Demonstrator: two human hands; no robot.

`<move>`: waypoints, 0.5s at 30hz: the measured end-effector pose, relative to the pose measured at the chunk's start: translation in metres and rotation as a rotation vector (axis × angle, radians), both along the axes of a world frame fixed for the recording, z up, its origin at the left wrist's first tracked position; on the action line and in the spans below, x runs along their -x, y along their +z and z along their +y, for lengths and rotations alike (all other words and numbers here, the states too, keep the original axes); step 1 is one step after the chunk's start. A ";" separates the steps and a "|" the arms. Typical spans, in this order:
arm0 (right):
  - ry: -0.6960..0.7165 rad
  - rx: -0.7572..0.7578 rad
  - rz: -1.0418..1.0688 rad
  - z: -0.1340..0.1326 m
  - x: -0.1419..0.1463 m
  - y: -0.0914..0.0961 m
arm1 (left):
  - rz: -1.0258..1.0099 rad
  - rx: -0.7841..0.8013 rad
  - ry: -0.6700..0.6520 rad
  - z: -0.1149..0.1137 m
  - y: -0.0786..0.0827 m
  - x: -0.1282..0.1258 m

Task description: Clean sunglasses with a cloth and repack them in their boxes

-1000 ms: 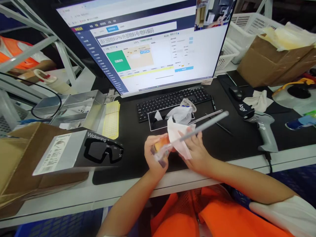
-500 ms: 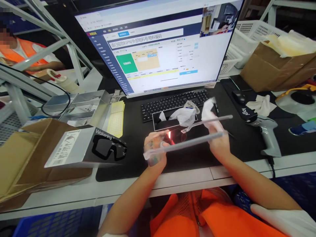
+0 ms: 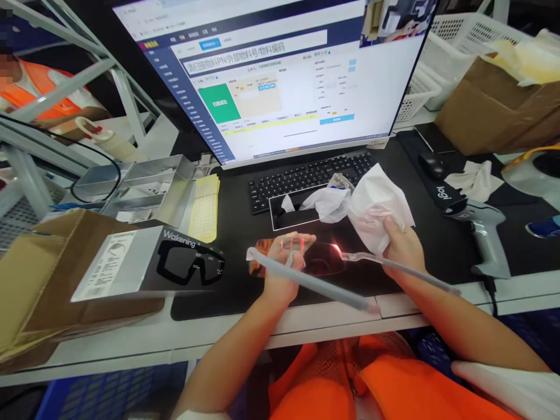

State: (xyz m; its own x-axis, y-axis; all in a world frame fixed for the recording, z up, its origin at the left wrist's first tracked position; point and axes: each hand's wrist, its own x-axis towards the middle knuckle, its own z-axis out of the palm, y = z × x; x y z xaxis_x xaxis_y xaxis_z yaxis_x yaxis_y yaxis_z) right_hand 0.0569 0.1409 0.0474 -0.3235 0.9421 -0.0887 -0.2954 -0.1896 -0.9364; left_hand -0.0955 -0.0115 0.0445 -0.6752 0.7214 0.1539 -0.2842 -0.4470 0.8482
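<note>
A pair of sunglasses (image 3: 324, 259) with a reddish one-piece lens is in my left hand (image 3: 285, 262), its fingers closed around the lens near one hinge. Translucent sleeves (image 3: 324, 287) cover the temple arms, which point towards me and to the right. My right hand (image 3: 405, 248) pinches a crumpled white sheet, tissue or thin cloth (image 3: 380, 204), above the mat, to the right of the lens. Behind the glasses lies an open black case or box (image 3: 295, 217) with white wrapping (image 3: 328, 204) spilling from it. A grey box printed "Wakening" (image 3: 149, 262) stands at the left.
A monitor (image 3: 284, 87) and keyboard (image 3: 306, 181) are at the back. On the right lie a barcode scanner (image 3: 485, 233), a mouse (image 3: 432, 166) and a white cloth (image 3: 475, 179). Yellow label sheets (image 3: 205, 207) and an open carton (image 3: 52, 280) are left. Another person in an orange vest (image 3: 44, 87) sits beyond.
The temple arms have swung round to point towards me and to the right. My right hand has brought the white sheet nearer, where it now shows spread wider. The camera view shifted slightly.
</note>
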 end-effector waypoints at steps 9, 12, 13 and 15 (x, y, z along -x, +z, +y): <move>-0.055 -0.069 -0.047 0.000 -0.003 -0.008 | -0.250 0.037 -0.305 0.000 0.001 -0.004; -0.081 -0.068 -0.059 0.000 -0.002 -0.011 | -0.304 0.072 -0.301 0.000 0.001 -0.004; -0.110 -0.076 -0.055 -0.001 -0.001 -0.011 | -0.317 0.080 -0.305 0.000 0.001 -0.004; -0.190 -0.105 -0.053 -0.005 -0.001 -0.011 | -0.339 0.100 -0.326 0.000 0.001 -0.005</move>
State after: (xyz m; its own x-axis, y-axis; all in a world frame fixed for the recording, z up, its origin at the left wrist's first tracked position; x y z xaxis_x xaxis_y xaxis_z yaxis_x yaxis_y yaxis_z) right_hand 0.0579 0.1362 0.0366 -0.1367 0.9906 0.0011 -0.2663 -0.0357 -0.9632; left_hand -0.0907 -0.0115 0.0452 -0.4114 0.9040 -0.1164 -0.6641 -0.2098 0.7176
